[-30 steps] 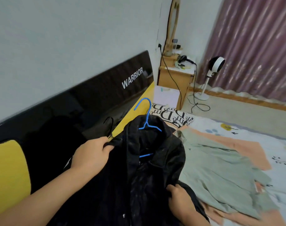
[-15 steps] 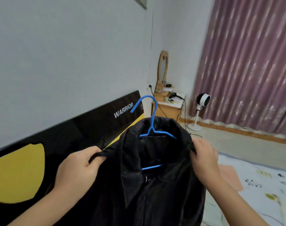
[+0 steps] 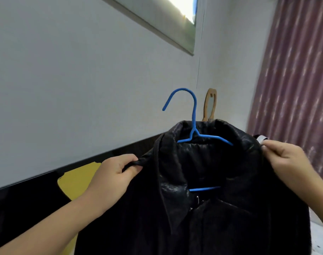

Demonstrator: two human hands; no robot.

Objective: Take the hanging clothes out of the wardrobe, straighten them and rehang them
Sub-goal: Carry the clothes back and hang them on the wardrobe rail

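Black jacket (image 3: 212,208) on blue hanger (image 3: 193,126), shoulders pinched by left hand (image 3: 114,173) and right hand (image 3: 289,162).

Open air above blue wire hanger hook (image 3: 182,96); pale wall (image 3: 83,80) close left, purple curtain (image 3: 295,80) right.

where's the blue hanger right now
In the head view, the blue hanger sits centre frame inside the black jacket's collar, hook up, between the left hand and right hand.
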